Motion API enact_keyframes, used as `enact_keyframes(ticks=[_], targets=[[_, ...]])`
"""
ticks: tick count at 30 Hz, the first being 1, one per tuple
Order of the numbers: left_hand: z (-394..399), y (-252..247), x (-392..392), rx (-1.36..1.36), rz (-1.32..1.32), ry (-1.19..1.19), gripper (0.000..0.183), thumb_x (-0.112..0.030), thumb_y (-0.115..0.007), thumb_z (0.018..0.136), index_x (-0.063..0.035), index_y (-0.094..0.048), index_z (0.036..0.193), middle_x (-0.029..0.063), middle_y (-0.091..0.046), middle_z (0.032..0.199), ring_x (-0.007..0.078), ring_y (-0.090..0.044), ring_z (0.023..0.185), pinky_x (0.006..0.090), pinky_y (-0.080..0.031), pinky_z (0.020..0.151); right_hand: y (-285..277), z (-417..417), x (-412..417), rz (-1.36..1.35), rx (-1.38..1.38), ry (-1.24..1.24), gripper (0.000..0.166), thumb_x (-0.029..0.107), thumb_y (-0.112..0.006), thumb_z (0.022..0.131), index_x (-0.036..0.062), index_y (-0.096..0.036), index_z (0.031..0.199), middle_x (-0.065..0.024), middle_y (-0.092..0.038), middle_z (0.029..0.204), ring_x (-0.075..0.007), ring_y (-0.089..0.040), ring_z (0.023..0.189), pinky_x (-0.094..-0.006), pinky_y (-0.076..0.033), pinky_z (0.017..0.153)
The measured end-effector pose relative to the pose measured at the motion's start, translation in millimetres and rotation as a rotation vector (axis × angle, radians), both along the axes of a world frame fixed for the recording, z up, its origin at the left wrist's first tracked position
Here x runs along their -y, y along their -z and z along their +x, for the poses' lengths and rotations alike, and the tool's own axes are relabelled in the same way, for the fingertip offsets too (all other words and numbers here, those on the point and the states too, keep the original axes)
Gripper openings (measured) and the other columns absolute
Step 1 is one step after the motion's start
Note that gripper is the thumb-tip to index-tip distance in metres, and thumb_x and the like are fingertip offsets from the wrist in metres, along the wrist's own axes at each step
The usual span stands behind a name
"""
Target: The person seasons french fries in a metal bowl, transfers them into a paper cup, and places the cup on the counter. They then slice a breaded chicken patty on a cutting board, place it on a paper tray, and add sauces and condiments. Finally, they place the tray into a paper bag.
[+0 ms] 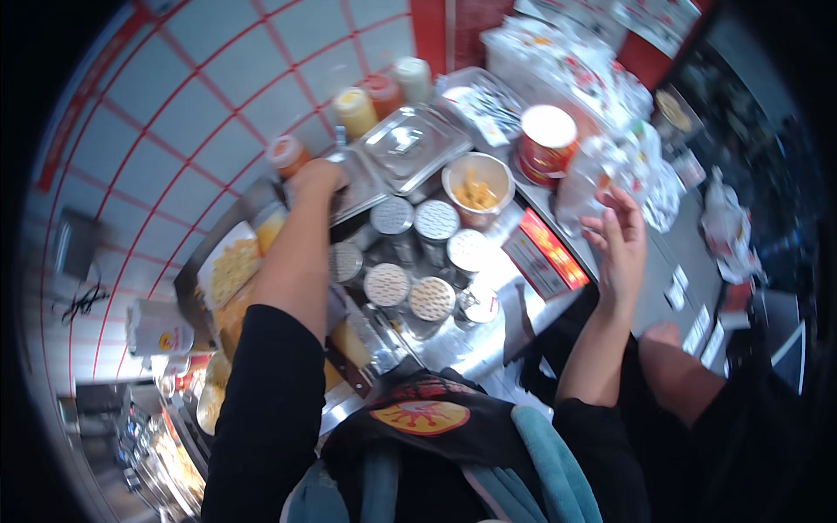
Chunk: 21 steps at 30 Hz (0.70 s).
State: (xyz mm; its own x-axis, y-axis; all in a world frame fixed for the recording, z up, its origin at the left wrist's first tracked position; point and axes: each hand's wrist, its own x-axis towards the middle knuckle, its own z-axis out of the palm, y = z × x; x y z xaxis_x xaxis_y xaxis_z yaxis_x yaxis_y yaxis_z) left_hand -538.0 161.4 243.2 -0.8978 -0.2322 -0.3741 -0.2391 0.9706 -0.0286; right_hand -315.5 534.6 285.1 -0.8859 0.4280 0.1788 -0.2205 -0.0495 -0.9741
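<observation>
My left hand (319, 180) reaches to the back left of the steel counter, at the edge of a steel pan lid (363, 186) and beside a squeeze bottle (288, 155) with orange contents. Its fingertips are hidden, so what it holds cannot be told. Raised on the right, my right hand (618, 242) has its fingers apart and nothing in them. Clear plastic bags (582, 180) lie just beyond it. Between my arms stand several shakers with perforated lids (387, 284). Behind them sits a white tub (502, 180) of orange-yellow food.
A second steel lid (418, 147) lies near yellow, red and white squeeze bottles (356, 111). A red bucket (548, 147) stands at the back. A red-and-white box (546, 255) lies on the counter. Left is a tray of crumbly food (232, 268). Another person's arm (680, 376) is close by on the right.
</observation>
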Motion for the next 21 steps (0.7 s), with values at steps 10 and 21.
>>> enact_keyframes(ticks=[10, 21], targets=[[26, 17, -14, -0.109, -0.009, 0.039, 0.04, -0.034, -0.052, 0.082, -0.0061, -0.06, 0.11, 0.0137, -0.058, 0.114, 0.0284, -0.055, 0.107, 0.0404, -0.045, 0.086, 111, 13, -20, 1.147, 0.872, 0.014, 0.081, 0.029, -0.079, 0.059, 0.0147, -0.041, 0.129, -0.0078, -0.048, 0.126, -0.0307, -0.037, 0.12, -0.0457, -0.031, 0.095], [203, -89, 60, -0.523, 0.442, 0.142, 0.029, -0.037, -0.057, 0.079, -0.0104, -0.063, 0.089, 0.0118, -0.064, 0.081, 0.0291, -0.061, 0.079, 0.04, -0.048, 0.068, 198, -1, -11, 1.276, 1.156, -0.213, 0.142, 0.04, -0.089, 0.035, 0.0267, 0.005, 0.141, -0.0173, -0.027, 0.138, -0.034, -0.028, 0.128, -0.0598, -0.024, 0.098]])
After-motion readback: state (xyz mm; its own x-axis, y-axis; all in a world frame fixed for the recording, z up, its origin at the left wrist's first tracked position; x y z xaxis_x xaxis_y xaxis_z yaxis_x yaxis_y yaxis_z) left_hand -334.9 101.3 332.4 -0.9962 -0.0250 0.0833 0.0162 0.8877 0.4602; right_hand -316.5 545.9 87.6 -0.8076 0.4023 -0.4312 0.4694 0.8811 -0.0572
